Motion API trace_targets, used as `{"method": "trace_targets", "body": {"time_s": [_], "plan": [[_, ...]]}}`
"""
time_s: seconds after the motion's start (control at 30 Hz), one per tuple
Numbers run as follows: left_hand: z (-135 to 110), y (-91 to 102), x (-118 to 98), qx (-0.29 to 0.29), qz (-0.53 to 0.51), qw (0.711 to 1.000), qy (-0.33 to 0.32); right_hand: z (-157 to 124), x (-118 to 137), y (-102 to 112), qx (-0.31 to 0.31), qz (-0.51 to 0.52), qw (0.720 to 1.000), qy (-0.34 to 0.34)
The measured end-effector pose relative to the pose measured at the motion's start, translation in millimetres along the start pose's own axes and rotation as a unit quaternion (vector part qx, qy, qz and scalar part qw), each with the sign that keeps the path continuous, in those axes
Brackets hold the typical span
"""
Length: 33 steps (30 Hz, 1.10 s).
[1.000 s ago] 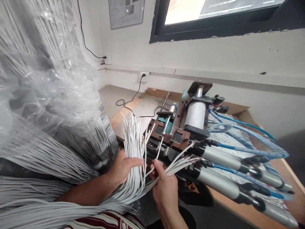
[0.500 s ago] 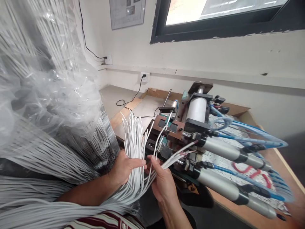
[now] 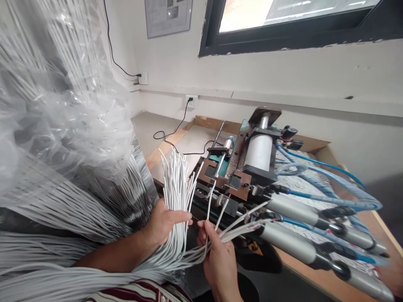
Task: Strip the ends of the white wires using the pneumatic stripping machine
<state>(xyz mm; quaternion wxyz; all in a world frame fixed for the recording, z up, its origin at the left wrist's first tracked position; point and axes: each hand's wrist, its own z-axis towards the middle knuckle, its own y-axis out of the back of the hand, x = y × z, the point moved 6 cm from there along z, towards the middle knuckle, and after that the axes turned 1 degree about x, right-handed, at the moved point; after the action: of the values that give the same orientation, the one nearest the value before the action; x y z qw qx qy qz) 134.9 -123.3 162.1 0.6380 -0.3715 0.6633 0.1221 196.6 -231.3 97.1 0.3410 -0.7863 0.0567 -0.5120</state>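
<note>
A thick bundle of white cables (image 3: pixel 175 184) stands upright in my left hand (image 3: pixel 163 222), its fingers wrapped round it and the thumb across the front. My right hand (image 3: pixel 218 247) is closed on a few more white cables (image 3: pixel 239 221), which fan out to the right. One single cable (image 3: pixel 209 201) rises from between its thumb and fingertips. Some of the fanned cables show reddish inner wire at their tips. Just beyond my right hand are the brown jaw plates (image 3: pixel 239 184) of a pneumatic wire stripping machine (image 3: pixel 258 153), apart from each other.
Silver air cylinders (image 3: pixel 292 239) and blue air hoses (image 3: pixel 330 199) extend to the right over a wooden-edged tray (image 3: pixel 387 230). Long grey-white cables (image 3: pixel 63 209), partly under clear plastic (image 3: pixel 78 130), fill the left side. A black cord (image 3: pixel 181 121) runs from a wall socket.
My right hand has drawn slightly down and right, bringing cable ends back from the machine; one now shows a reddish tip. The jaw plates have parted and the cylinders have shifted right.
</note>
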Motion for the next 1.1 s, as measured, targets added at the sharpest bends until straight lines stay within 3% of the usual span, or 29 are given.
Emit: {"method": "trace_targets", "body": {"time_s": [0.37,0.5,0.67,0.77,0.93,1.1], "plan": [[-1.1,-1.9,0.8,-0.003,0.009,1.0,0.0,4.2,-0.2,-7.6,0.012,0.034,0.998,-0.058],[-2.7,-5.5,-3.1,0.021,0.021,0.999,-0.017,4.1,-2.7,-15.3,0.066,-0.007,0.995,-0.07],[-5.1,-14.3,-0.5,0.096,0.0,0.995,0.018,4.4,2.2,-11.9,0.076,-0.052,0.996,0.017],[-3.6,-10.4,-0.9,0.067,-0.028,0.997,0.015,2.0,6.9,-9.0,0.084,-0.107,0.988,0.071],[-1.1,-5.7,-1.6,0.03,-0.019,0.999,0.025,-1.3,9.6,-4.6,0.056,-0.167,0.979,0.098],[4.1,1.9,-2.6,-0.009,-0.008,0.999,0.038,-2.4,16.9,0.5,-0.033,-0.076,0.988,0.131]]}}
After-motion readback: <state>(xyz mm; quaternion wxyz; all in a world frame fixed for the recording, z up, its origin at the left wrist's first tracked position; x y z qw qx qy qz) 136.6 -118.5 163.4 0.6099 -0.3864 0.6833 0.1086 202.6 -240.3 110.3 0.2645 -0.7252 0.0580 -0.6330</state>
